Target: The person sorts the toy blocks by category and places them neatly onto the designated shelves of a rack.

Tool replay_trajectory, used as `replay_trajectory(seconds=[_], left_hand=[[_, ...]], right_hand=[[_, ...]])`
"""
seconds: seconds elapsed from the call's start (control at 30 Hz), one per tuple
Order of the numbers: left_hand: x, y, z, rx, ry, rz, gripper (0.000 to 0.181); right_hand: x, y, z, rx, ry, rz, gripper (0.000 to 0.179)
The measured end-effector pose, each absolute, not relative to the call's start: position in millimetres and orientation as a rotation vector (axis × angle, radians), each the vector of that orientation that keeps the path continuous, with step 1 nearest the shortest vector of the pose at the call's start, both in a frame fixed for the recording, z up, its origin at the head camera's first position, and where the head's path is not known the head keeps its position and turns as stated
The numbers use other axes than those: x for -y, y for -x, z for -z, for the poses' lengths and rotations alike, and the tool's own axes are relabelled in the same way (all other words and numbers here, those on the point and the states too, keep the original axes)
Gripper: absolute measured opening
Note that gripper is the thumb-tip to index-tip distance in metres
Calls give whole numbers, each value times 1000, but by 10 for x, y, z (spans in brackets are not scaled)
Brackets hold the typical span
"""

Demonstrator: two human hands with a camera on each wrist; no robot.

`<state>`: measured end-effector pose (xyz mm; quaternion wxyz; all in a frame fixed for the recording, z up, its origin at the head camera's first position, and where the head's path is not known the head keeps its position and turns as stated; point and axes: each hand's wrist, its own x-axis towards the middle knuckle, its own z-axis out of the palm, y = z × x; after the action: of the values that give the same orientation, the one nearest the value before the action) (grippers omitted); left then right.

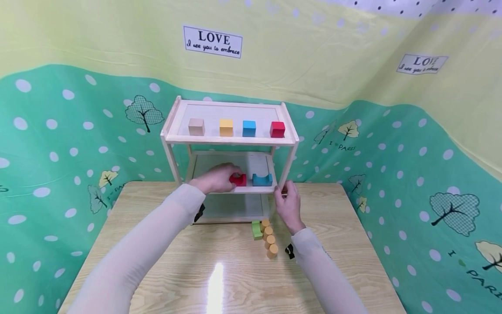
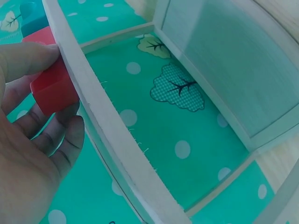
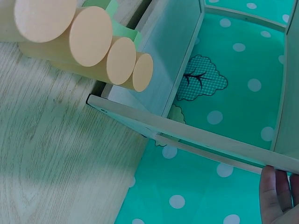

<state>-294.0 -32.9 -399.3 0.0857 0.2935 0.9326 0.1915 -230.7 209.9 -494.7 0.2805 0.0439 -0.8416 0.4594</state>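
On the middle tier of a small wooden shelf [image 1: 235, 218], my left hand [image 1: 220, 178] pinches a red block with a curved notch [image 1: 240, 180] between thumb and fingers. The left wrist view shows the red block [image 2: 55, 88] close against a wooden bar. Just right of it on that tier stands a blue notched block [image 1: 262, 179]. My right hand [image 1: 289, 203] grips the shelf's right front post at the height of the middle tier. In the right wrist view, only some fingers [image 3: 268, 193] show against the wood.
The top tier carries a plain wood cube [image 1: 196, 127], a yellow cube [image 1: 226, 127], a blue cube [image 1: 249, 128] and a red cube [image 1: 277, 129]. Before the shelf, a green notched block [image 1: 256, 230] stands beside several wooden cylinders [image 1: 272, 251] on the table [image 1: 172, 270].
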Motion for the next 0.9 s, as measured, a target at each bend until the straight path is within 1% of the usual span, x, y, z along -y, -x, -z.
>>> replay_trajectory(seconds=[0.27, 0.5, 0.7, 0.9], left_hand=[[345, 2928, 4013, -2782, -865, -601, 45], [390, 2901, 4044, -2828, -910, -626, 48], [476, 2817, 4066, -2914, -950, -653, 53], [552, 2705, 4094, -2995, -938, -694, 53]], right_hand=[[-2085, 2292, 4935, 2274, -97, -1248, 6], [-2084, 2296, 4935, 2265, -108, -1249, 7], [-2097, 2299, 4947, 2260, -106, -1257, 7], [-2098, 2313, 4969, 2256, -111, -1246, 7]])
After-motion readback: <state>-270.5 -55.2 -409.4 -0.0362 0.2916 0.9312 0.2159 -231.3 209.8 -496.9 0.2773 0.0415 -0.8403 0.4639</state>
